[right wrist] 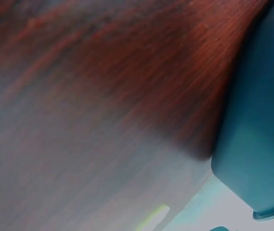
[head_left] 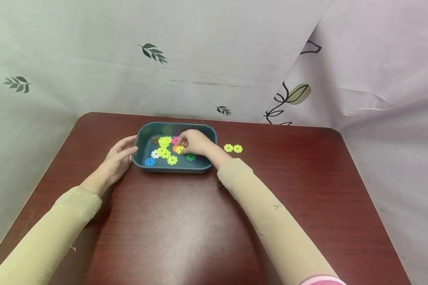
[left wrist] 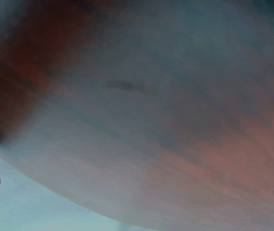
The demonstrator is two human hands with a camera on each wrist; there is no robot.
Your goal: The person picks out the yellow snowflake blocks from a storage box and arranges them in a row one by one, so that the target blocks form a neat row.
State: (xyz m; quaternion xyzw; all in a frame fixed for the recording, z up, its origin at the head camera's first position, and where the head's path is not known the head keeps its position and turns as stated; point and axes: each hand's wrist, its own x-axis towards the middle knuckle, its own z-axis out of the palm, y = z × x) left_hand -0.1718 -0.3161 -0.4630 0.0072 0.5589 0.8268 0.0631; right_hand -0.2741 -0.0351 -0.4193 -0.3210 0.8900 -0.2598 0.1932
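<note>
Inside the teal tray (head_left: 174,170), the right hand (head_left: 195,141) pinches a yellow snowflake disc (head_left: 180,150), likely light and stiff, best gripped edgewise; the left hand (head_left: 117,160) rests, fingers extended, against the tray's left end.

Multicoloured notched discs (head_left: 172,160) overlap inside a teal tray (head_left: 172,170).

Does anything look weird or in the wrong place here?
Maybe the two yellow discs on the table, right of the bin. They look odd because many other discs lie inside it.
</note>
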